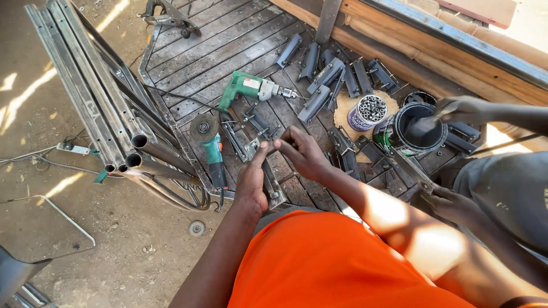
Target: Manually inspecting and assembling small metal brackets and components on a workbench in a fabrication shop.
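Metal bracket: a dark steel piece with a flat plate and short upright parts, held between the two hands just above the wooden platform, close to the person's orange shirt, likely so that it sits steady and near the eyes.
Left hand: closed around the near end of the metal bracket, thumb up along its side; the grip looks meant to keep the piece from turning.
Right hand: fingers pinched together on the top of the metal bracket, as if on a small part there; what it pinches is too small to tell.
Angle grinder: lies just left of the left hand, disc away from the person, handle towards them, within easy reach.
Green drill: beyond both hands on the planks, bit pointing right towards the other brackets.
More brackets: a loose fan of like pieces past the right hand, spread out rather than stacked.
Tin of bolts: upright, to the right of the right hand, open side up.
Paint can: further right; another person's hand holds a brush in it, and their other hand grips a long flat strip.
Steel tubes: a bundle leaning well left of the left hand, ends open towards the person.
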